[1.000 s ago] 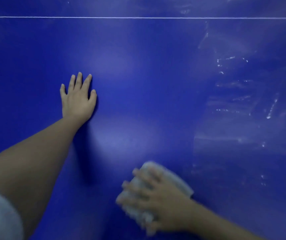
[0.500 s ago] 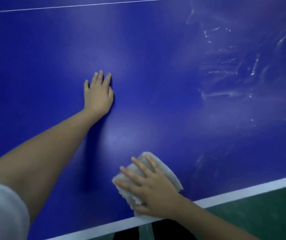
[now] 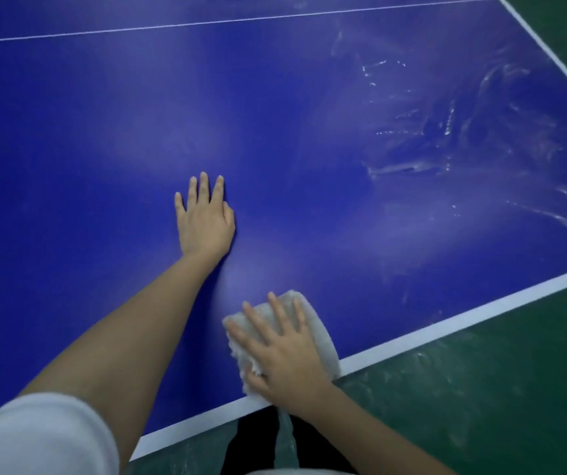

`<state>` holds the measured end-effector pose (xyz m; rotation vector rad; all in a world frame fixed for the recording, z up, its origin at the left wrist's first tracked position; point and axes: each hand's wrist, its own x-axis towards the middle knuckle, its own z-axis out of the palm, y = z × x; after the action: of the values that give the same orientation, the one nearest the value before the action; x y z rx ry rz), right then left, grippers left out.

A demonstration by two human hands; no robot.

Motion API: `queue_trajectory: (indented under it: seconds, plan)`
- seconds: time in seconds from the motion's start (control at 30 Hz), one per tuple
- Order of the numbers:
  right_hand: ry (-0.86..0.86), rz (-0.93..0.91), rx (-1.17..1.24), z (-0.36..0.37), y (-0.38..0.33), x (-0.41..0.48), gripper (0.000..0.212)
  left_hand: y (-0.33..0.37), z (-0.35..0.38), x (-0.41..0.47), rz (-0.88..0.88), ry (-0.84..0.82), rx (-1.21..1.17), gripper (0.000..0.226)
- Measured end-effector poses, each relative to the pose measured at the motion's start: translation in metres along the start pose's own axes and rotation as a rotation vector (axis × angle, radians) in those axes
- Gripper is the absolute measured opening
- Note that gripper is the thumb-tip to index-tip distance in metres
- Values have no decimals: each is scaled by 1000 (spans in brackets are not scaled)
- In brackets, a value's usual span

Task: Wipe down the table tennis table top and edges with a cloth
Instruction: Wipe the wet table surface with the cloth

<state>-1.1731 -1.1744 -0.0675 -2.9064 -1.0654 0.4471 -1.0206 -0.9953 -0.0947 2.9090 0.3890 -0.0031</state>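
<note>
Head view: flat right hand (image 3: 282, 354) presses crumpled white cloth (image 3: 321, 332); left hand (image 3: 205, 221) lies flat.

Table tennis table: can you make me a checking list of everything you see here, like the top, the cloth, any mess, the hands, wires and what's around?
Surface: blue table top, with shiny wet streaks on its right part; white edge line runs along the near side.
Job's things: white cloth lies bunched on the top at the near edge, overlapping the white line.
Clutter: nothing seen.
Hands: left hand rests flat on the bare top, fingers straight; right hand presses on the cloth with fingers spread.
Cables: nothing seen.
Surroundings: green floor beyond the edge, with pale smudges; a white sleeve at lower left.
</note>
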Motion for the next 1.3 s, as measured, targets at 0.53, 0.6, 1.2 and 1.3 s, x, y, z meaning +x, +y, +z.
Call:
queue_trajectory:
  seconds: [0.53, 0.6, 1.2, 1.3]
  plan:
    - [68, 736, 10, 2, 129, -37, 58, 8, -11, -1, 2, -8, -19, 51]
    - [50, 454, 5, 0, 85, -23, 63, 7, -10, -1, 7, 0, -21, 51]
    - [92, 392, -58, -48, 266, 81, 60, 19, -14, 2, -111, -2, 33, 55]
    - [-47, -228, -149, -35, 218, 53, 69, 36, -18, 13, -202, 6, 22, 48]
